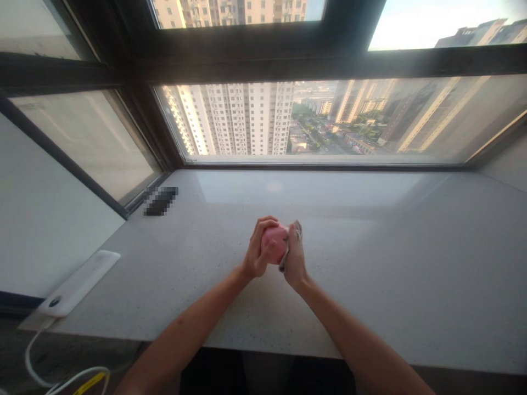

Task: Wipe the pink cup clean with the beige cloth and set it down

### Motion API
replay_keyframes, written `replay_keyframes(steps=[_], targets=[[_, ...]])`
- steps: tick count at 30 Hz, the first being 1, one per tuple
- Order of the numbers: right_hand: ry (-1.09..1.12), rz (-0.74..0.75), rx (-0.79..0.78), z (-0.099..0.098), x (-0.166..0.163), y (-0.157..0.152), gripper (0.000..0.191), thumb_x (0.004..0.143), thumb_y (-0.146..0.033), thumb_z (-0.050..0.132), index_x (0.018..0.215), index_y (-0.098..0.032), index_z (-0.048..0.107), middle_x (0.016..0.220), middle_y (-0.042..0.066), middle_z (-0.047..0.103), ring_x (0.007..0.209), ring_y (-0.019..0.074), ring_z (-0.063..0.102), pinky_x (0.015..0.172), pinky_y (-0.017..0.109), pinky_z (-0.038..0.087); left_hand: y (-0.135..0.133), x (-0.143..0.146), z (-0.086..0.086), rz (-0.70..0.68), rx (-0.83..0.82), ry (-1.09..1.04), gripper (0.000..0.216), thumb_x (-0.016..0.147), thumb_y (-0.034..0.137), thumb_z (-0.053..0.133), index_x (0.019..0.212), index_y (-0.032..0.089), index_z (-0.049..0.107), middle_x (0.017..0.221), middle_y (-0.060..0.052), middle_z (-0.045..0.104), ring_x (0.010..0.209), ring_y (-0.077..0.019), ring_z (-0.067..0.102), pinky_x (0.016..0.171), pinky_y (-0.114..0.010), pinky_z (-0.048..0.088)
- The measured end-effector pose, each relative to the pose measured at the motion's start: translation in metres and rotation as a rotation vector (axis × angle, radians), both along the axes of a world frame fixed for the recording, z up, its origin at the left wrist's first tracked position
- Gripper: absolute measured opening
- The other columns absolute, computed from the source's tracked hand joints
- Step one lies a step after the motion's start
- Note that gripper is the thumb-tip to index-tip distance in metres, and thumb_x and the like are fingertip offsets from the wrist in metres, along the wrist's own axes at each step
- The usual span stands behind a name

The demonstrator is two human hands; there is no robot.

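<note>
Left hand clasped pink object, right hand held cloth against it, above counter, inside front edge. Wiping, I judged; next stroke needed steady hold.

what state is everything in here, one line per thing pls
pink object: held in left hand
cloth: crumpled, in right hand, against pink object
white case: flat on ledge, cable joined
cable: loosely curved
dark item: on ledge, pixelated, state unclear
window: looks shut

white device with cable, left; dark pixelated object near window frame; towers outside
</note>
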State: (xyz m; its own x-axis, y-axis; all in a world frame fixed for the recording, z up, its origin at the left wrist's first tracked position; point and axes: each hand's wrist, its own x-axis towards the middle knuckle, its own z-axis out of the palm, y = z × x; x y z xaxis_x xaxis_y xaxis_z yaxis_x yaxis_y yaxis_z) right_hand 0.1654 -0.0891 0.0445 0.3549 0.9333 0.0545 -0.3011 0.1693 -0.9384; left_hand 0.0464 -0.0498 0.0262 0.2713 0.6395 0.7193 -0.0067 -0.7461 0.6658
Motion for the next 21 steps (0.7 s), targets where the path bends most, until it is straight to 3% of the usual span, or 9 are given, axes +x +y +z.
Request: replay_keyframes(steps=[2, 3, 7, 9, 13, 14, 19, 21], targets=[[-0.086, 0.022, -0.008, -0.003, 0.002, -0.002, 0.052, 0.096, -0.077, 0.057, 0.090, -0.025, 0.055, 0.077, -0.004, 0.051, 0.066, 0.0141, 0.050, 0.057, 0.024, 0.048, -0.004, 0.005, 0.001, -0.009, -0.224, -0.049, 0.043, 0.111, 0.049, 0.034, 0.136, 0.021, 0.055, 0.130, -0.014, 0.062, 0.117, -0.0279, 0.064, 0.103, -0.047, 0.054], [-0.105, 0.037, -0.015, -0.003, 0.002, -0.002, 0.053, 0.095, -0.077, 0.058, 0.089, -0.025, 0.054, 0.076, -0.004, 0.050, 0.065, 0.0138, 0.048, 0.055, 0.024, 0.046, -0.005, 0.006, 0.000, -0.002, -0.234, -0.049, 0.043, 0.111, 0.049, 0.034, 0.136, 0.021, 0.054, 0.130, -0.014, 0.063, 0.116, -0.0277, 0.064, 0.103, -0.047, 0.054], [-0.042, -0.014, 0.033, -0.002, 0.004, 0.002, 0.051, 0.096, -0.075, 0.059, 0.087, -0.025, 0.052, 0.082, -0.004, 0.052, 0.073, 0.0139, 0.052, 0.068, 0.024, 0.053, 0.001, -0.003, -0.003, 0.028, 0.215, 0.078, 0.050, 0.097, 0.060, 0.061, 0.133, 0.025, 0.059, 0.143, -0.016, 0.057, 0.135, -0.0361, 0.056, 0.116, -0.058, 0.046], [-0.038, -0.030, 0.052, -0.001, 0.003, 0.001, 0.050, 0.097, -0.075, 0.057, 0.089, -0.025, 0.052, 0.084, -0.003, 0.053, 0.077, 0.0143, 0.053, 0.074, 0.025, 0.054, 0.002, -0.005, -0.002, 0.017, 0.259, 0.081, 0.051, 0.095, 0.062, 0.063, 0.131, 0.026, 0.061, 0.142, -0.016, 0.058, 0.135, -0.0372, 0.056, 0.116, -0.059, 0.046], [-0.156, 0.051, 0.045, -0.005, 0.007, -0.002, 0.053, 0.096, -0.078, 0.057, 0.088, -0.025, 0.053, 0.077, -0.004, 0.052, 0.067, 0.0140, 0.049, 0.056, 0.023, 0.045, -0.006, 0.004, 0.002, -0.016, -0.217, -0.077, 0.048, 0.109, 0.058, 0.038, 0.133, 0.022, 0.058, 0.128, -0.014, 0.065, 0.116, -0.0298, 0.065, 0.103, -0.048, 0.054], [-0.170, 0.068, 0.040, -0.006, 0.009, -0.002, 0.054, 0.095, -0.078, 0.058, 0.087, -0.025, 0.052, 0.075, -0.004, 0.050, 0.064, 0.0138, 0.047, 0.053, 0.023, 0.043, -0.008, 0.006, 0.003, -0.016, -0.247, -0.079, 0.048, 0.109, 0.057, 0.037, 0.133, 0.022, 0.058, 0.128, -0.013, 0.065, 0.115, -0.0291, 0.066, 0.103, -0.048, 0.054], [-0.067, -0.023, 0.040, -0.004, 0.012, 0.006, 0.051, 0.097, -0.075, 0.057, 0.084, -0.026, 0.049, 0.077, -0.004, 0.049, 0.069, 0.0136, 0.049, 0.064, 0.024, 0.050, -0.003, 0.000, 0.001, 0.049, 0.223, 0.065, 0.052, 0.094, 0.062, 0.066, 0.128, 0.024, 0.064, 0.141, -0.017, 0.060, 0.134, -0.0370, 0.058, 0.116, -0.058, 0.046], [-0.097, -0.026, 0.044, -0.006, 0.011, 0.007, 0.051, 0.097, -0.075, 0.056, 0.087, -0.025, 0.052, 0.079, -0.003, 0.052, 0.070, 0.0138, 0.051, 0.064, 0.024, 0.050, -0.002, 0.001, 0.001, 0.045, 0.119, 0.000, 0.050, 0.098, 0.062, 0.060, 0.129, 0.023, 0.063, 0.137, -0.016, 0.062, 0.130, -0.0349, 0.060, 0.113, -0.055, 0.048]])
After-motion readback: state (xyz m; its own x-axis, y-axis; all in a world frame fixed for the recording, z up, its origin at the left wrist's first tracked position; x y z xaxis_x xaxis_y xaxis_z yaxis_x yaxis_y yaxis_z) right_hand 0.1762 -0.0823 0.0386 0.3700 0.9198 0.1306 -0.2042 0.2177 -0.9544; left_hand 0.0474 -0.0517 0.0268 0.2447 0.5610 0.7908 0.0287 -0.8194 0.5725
